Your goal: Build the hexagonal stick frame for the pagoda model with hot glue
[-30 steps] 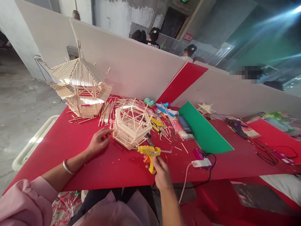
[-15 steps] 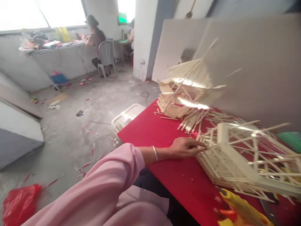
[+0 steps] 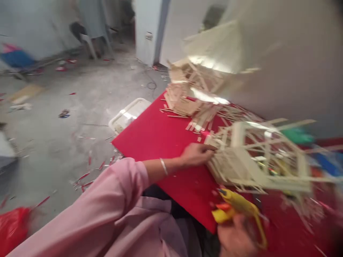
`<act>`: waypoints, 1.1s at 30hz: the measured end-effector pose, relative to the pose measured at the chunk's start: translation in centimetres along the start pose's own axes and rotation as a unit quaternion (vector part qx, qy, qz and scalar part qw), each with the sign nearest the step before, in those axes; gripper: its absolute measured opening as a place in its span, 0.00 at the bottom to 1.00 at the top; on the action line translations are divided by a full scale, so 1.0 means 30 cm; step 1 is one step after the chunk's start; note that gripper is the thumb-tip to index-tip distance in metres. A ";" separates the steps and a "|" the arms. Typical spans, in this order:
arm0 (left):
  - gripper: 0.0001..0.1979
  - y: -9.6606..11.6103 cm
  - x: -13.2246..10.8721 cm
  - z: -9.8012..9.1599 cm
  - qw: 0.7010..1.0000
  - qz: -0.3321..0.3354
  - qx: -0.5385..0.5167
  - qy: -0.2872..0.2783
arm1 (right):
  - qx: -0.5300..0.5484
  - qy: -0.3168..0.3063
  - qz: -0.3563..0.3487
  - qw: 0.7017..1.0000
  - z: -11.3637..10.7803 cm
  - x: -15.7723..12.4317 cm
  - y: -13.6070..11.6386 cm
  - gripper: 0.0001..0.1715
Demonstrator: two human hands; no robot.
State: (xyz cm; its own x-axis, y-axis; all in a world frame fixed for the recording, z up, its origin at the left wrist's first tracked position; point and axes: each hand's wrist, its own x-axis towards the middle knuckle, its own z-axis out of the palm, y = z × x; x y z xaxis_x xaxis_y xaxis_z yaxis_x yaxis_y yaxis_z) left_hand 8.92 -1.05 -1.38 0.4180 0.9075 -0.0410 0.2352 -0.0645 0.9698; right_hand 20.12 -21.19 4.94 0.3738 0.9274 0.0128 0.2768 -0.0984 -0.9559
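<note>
My left hand (image 3: 197, 154) rests on the red table (image 3: 160, 132) with its fingers pinched together against the near corner of a low hexagonal frame of wooden sticks (image 3: 257, 160). My right hand (image 3: 235, 241) shows at the bottom edge, blurred, wrapped round the handle of a yellow glue gun (image 3: 238, 208) whose nozzle points left toward the frame. Behind the frame stands a taller stick pagoda model (image 3: 198, 78) with a sloped roof. The picture is smeared by motion.
Loose sticks (image 3: 206, 121) lie between the two models. A white board (image 3: 281, 60) walls the table's far side. A white plastic bin (image 3: 128, 114) sits off the table's left corner, a red bag (image 3: 12, 228) and scraps on the concrete floor.
The view has swung left and then partly back, so the floor fills the left half. My left hand stays at the frame's corner; my right hand with the glue gun has come back into view.
</note>
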 end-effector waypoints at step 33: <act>0.11 -0.009 -0.043 -0.076 0.947 0.198 0.087 0.238 | -0.383 0.174 -0.325 0.847 0.105 0.128 -0.022 0.25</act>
State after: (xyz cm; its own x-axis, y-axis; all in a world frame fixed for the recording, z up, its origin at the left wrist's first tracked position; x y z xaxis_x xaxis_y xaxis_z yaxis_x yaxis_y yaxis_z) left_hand 6.31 -1.25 -1.04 0.0712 0.8794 0.4706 0.3019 -0.4687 0.8302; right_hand 18.59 -16.43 4.71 0.1234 0.7269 0.6756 0.9675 0.0635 -0.2449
